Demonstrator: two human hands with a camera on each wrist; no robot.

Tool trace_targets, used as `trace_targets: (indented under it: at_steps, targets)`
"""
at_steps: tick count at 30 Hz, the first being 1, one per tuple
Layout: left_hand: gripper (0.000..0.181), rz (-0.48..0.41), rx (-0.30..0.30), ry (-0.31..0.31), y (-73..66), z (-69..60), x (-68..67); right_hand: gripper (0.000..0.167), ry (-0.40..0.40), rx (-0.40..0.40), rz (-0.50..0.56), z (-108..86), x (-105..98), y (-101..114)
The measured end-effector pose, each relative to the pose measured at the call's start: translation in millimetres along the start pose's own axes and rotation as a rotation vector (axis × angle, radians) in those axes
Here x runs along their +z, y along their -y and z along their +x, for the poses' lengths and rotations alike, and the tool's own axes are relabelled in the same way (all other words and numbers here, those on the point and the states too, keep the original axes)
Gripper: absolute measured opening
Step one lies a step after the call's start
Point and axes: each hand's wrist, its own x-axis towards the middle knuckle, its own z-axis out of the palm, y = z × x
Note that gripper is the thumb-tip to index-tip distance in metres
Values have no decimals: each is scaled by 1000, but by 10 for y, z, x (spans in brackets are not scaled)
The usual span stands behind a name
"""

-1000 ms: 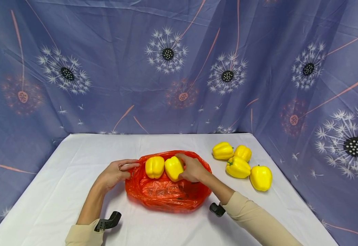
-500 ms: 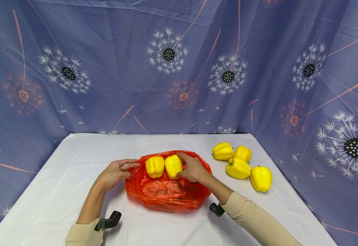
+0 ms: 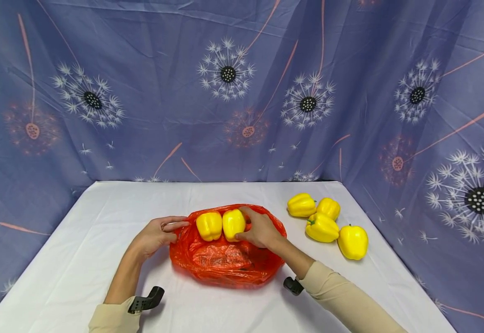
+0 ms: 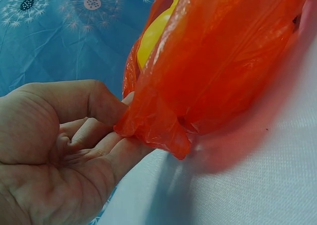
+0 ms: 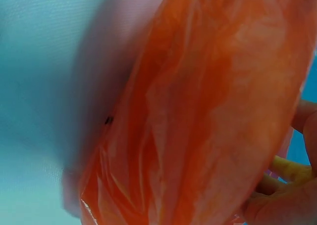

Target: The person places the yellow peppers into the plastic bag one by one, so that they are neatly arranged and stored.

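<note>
A red plastic bag (image 3: 225, 273) lies wide open on the white table. Its left edge is pinched between the thumb and fingers of my left hand (image 3: 153, 237), as the left wrist view shows with the gathered plastic (image 4: 163, 131). Inside the bag, toward its back, a yellow bell pepper (image 3: 209, 226) sits on the left. Just right of it is a second yellow bell pepper (image 3: 233, 225), which my right hand (image 3: 260, 229) grips with thumb and fingers on its right side. In the right wrist view the bag's wall hides most of that hand.
Several more yellow bell peppers (image 3: 322, 227) are grouped at the table's right side, one (image 3: 352, 242) nearer the front. The white tablecloth (image 3: 71, 259) spreads around the bag. A blue dandelion-print curtain (image 3: 162, 92) hangs behind and beside the table.
The pepper in my right hand has shifted slightly back and left and now stands straighter beside the other one. My left hand has stayed at the bag's edge.
</note>
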Motion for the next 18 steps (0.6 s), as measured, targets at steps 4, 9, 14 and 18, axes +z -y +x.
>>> trace_targets:
  at_steps: [4, 9, 14, 18]
  targets:
    - [68, 5, -1, 4, -4, -2, 3, 81, -6, -12, -2, 0, 5, -14]
    - [68, 6, -7, -6, 5, 14, 17, 80, -17, -31, -19, -25, -31, -25]
    - [67, 8, 14, 14, 14, 15, 6, 76, -44, -36, -24, -70, -96, -14]
    - [67, 7, 22, 9, 11, 6, -8, 69, -47, -46, -20, -114, -179, -19]
